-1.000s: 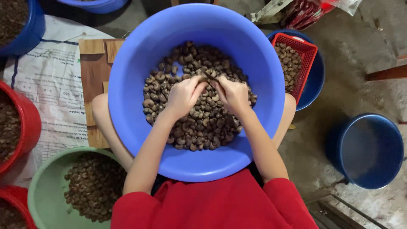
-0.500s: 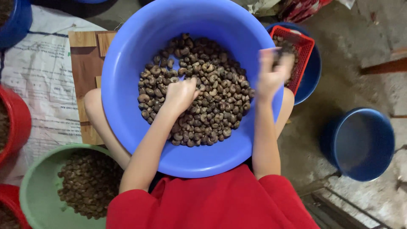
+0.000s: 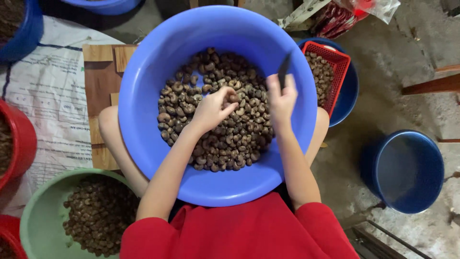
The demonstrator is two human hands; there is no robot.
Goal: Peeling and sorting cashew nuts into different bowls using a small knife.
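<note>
A big blue basin (image 3: 143,110) sits on my lap, half filled with brown cashew nuts (image 3: 215,144). My left hand (image 3: 213,109) rests on the pile, its fingertips pinching one nut near the middle. My right hand (image 3: 281,98) hovers over the right side of the pile and grips a small dark knife (image 3: 284,70) whose blade points up and away. The two hands are a short way apart.
A red mesh basket (image 3: 338,72) with nuts sits in a blue bowl (image 3: 352,96) to the right. A dark blue bucket (image 3: 407,170) stands on the floor at right. A green basin (image 3: 43,211) of nuts lies lower left, a red basin (image 3: 21,139) at left, a wooden board (image 3: 98,76) beside it.
My right hand swung out to the red basket and has come back over the basin with the knife. My left hand stayed on the pile and now pinches a nut.
</note>
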